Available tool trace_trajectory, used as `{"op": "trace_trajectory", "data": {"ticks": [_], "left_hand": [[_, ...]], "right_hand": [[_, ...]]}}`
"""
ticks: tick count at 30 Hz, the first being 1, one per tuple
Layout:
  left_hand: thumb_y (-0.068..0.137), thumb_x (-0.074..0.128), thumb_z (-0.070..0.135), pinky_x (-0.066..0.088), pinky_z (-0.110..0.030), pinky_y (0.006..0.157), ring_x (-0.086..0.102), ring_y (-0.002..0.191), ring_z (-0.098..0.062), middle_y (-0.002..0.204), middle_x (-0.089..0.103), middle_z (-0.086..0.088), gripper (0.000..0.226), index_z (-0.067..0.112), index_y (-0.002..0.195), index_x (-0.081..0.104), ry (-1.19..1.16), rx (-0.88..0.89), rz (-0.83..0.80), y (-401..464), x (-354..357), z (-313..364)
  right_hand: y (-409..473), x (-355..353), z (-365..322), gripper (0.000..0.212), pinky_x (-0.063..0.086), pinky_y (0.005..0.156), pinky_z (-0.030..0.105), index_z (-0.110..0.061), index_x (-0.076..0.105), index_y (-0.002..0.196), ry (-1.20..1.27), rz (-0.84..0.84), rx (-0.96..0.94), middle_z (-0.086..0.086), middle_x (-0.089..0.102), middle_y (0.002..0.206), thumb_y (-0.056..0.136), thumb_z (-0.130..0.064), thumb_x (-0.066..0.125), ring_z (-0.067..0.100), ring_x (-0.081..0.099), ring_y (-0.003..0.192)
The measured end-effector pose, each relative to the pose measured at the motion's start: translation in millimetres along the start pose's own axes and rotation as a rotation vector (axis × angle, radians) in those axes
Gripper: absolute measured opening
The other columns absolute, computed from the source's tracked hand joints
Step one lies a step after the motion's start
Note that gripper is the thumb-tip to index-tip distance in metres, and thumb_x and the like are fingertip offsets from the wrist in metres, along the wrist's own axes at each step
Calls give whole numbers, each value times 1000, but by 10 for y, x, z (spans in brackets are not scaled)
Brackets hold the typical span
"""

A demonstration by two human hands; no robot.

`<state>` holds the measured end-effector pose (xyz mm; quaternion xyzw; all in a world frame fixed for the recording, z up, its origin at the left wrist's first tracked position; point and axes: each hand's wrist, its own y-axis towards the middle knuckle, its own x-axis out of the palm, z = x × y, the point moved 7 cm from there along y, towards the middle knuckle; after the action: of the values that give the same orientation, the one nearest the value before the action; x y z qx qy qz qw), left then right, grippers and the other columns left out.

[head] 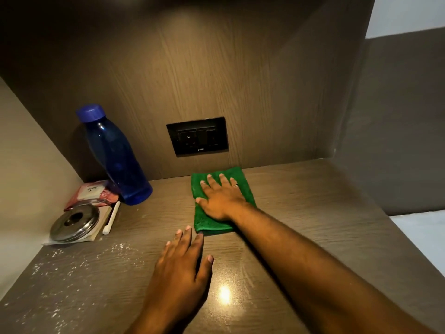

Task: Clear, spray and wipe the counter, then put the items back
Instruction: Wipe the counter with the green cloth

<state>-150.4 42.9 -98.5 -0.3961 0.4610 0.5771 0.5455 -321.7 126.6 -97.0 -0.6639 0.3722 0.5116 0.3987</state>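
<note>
A folded green cloth point(207, 222) lies on the brown wood-grain counter point(301, 201) near the back wall. My right hand point(220, 197) presses flat on the cloth, fingers spread toward the wall. My left hand point(183, 263) rests flat on the bare counter just in front of the cloth, fingers apart, holding nothing. White droplets or specks point(79, 261) are scattered over the counter's left front part.
In the left back corner stand a blue bottle point(115, 155) with a blue cap, a red packet point(92, 192), a round steel lid point(74, 222) on a notepad, and a white pen point(111, 218). A black socket plate point(197, 136) sits on the back wall.
</note>
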Motion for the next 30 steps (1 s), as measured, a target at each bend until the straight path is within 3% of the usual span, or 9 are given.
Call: {"op": "trace_trajectory", "data": {"ticks": [4,9,11,17,19,23,26,30], "left_hand": [[89,12,65,-2,-29,116,-12,140,2,160,0,12,68,38,150,9,-10,-1,8,-9,-50,-3],[90,13,65,-4,-30,116,-13,142,0,159,-4,14,67,37,150,8,-21,9,22,-16,-39,3],[91,15,63,-5,-30,116,-13,142,0,160,-4,12,66,36,151,8,-22,16,27,-5,-26,12],[93,17,58,-4,-31,117,-12,142,-2,160,-1,8,64,33,151,10,-5,16,36,-16,-13,46],[94,18,58,-4,-31,117,-12,141,-2,161,-1,8,63,32,151,9,-5,16,30,-15,-5,45],[87,9,65,-3,-30,117,-12,141,0,159,-3,12,71,34,151,7,-13,14,-2,4,-12,14],[81,4,69,-2,-30,117,-11,141,0,159,-3,12,76,36,150,6,-1,11,-13,13,-31,-1],[80,2,71,-1,-29,117,-11,141,0,159,-3,13,78,37,150,5,-13,5,-10,3,-20,21]], "right_hand": [[-277,-145,611,73,4,121,46,-31,13,156,-46,15,-128,-2,5,166,93,-68,23,26,5,152],[-893,-389,2598,81,14,121,48,-25,14,156,-32,127,351,5,8,165,91,-72,23,30,12,150],[-1108,-364,3017,84,19,120,49,-22,14,156,75,136,529,11,10,165,90,-72,26,34,15,149],[-945,-327,2728,84,3,121,52,-15,7,157,77,195,845,16,0,165,91,-67,23,37,-1,150],[-692,-327,2354,84,0,121,52,-11,6,156,87,180,780,17,-2,164,93,-64,23,38,-2,150],[-373,-234,1719,85,1,120,49,-15,10,157,31,142,431,15,1,165,91,-68,23,35,1,151],[-610,-300,2022,80,9,122,45,-22,16,156,-29,136,252,8,10,165,92,-69,26,28,10,151],[-878,-442,2873,92,18,120,46,-16,20,155,-13,192,577,11,15,164,86,-76,24,32,16,149]]}}
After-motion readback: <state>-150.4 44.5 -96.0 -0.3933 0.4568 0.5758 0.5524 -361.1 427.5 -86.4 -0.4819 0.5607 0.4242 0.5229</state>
